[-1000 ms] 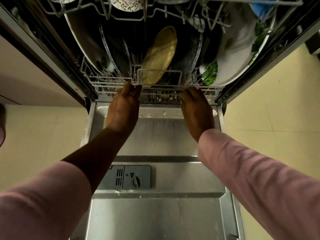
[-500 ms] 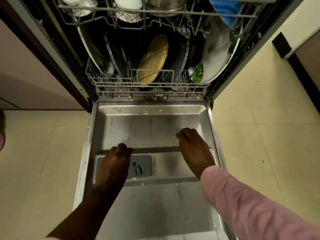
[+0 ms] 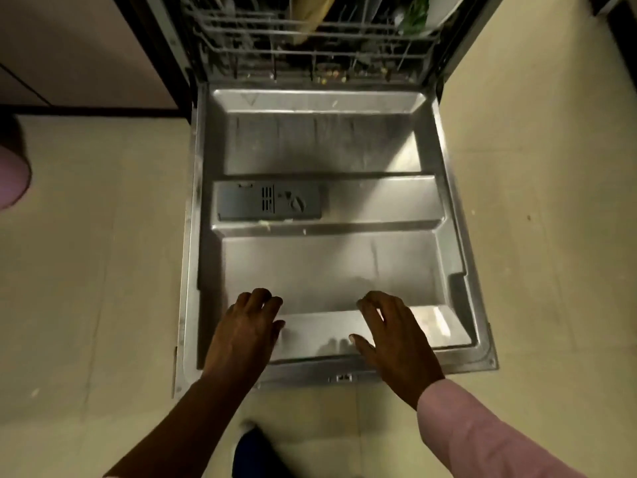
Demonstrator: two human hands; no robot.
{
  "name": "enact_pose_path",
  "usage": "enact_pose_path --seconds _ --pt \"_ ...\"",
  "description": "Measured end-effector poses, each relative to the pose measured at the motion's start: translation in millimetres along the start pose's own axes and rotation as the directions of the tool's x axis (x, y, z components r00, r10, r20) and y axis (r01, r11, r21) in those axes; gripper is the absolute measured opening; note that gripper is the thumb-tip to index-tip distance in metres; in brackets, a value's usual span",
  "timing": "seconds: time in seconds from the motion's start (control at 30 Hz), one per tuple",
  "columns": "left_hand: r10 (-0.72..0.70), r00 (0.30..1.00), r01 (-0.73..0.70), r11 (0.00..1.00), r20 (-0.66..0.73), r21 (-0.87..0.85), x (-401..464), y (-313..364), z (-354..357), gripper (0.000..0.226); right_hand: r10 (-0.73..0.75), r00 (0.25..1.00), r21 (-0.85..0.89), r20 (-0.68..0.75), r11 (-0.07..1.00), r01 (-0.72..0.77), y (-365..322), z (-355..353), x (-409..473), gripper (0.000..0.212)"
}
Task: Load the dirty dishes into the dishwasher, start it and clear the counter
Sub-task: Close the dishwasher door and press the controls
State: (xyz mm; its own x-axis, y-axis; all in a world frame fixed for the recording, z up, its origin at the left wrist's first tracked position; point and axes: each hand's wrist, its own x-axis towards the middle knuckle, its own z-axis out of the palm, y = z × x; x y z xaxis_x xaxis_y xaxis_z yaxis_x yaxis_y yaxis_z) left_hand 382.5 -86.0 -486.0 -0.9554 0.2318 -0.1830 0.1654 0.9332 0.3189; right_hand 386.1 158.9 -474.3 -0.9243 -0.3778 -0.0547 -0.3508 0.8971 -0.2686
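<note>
The dishwasher door [image 3: 327,270] lies open and flat, its steel inner face up, with a grey detergent dispenser [image 3: 269,205] on its left half. The lower rack [image 3: 310,53] sits pushed inside the tub, holding a tan oval plate [image 3: 312,15] and a white plate with green leaves [image 3: 418,19]. My left hand [image 3: 246,334] and my right hand [image 3: 393,336] hover over the door's near edge, fingers loosely bent and spread, holding nothing. Whether they touch the door I cannot tell.
Beige floor tiles [image 3: 86,270] lie on both sides of the door. A cabinet front [image 3: 69,46] stands to the left of the dishwasher. A dark blue shoe [image 3: 253,453] shows below the door's edge, and something pink [image 3: 12,181] is at the far left.
Both hands left the lower rack's front rail and drew back along the door to its near edge. The view tilted down, so only the rack's front shows.
</note>
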Motion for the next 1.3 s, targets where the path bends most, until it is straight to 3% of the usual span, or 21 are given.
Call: enact_pose_path --seconds 0.1,0.27,0.37,0.5,0.67,0.93,1.13,1.3 --pt "0.044 0.998 -0.044 0.999 0.034 -0.004 -43.3 10.7 31.7 0.056 -0.079 0.993 -0.046 0.085 0.995 0.083 -9.3 30.1 -37.8 0.073" --pt "0.078 0.991 -0.086 0.994 0.113 0.070 -86.6 26.2 83.0 0.110 -0.079 0.962 -0.128 0.263 0.985 0.116 -2.7 78.5 -79.4 0.112" --pt "0.067 0.988 -0.091 0.982 0.141 0.168 -98.0 29.1 109.3 0.129 -0.023 0.962 -0.231 0.271 0.969 0.089 4.0 97.8 -92.0 0.110" --pt "0.047 0.998 -0.057 0.969 0.047 0.240 -85.8 22.7 131.7 0.117 -0.004 0.995 -0.289 0.098 0.957 0.032 12.6 113.5 -79.9 0.083" --pt "0.045 0.997 -0.066 0.938 0.070 0.339 -80.5 14.0 135.7 0.105 0.020 0.998 -0.262 0.064 0.965 -0.003 13.2 122.4 -86.1 0.093" --pt "0.103 0.985 -0.145 0.929 0.137 0.341 -78.6 17.5 103.3 0.094 0.009 0.996 -0.272 0.088 0.962 0.015 5.1 100.8 -87.3 0.085" --pt "0.129 0.975 -0.177 0.942 0.179 0.287 -81.7 31.0 35.7 0.101 -0.032 0.986 -0.291 0.162 0.954 0.079 -9.2 33.8 -84.4 0.088" --pt "0.149 0.967 -0.197 0.952 0.206 0.235 -73.8 46.2 -63.8 0.096 -0.077 0.976 -0.219 0.204 0.968 0.122 -22.5 -58.3 -64.0 0.091"
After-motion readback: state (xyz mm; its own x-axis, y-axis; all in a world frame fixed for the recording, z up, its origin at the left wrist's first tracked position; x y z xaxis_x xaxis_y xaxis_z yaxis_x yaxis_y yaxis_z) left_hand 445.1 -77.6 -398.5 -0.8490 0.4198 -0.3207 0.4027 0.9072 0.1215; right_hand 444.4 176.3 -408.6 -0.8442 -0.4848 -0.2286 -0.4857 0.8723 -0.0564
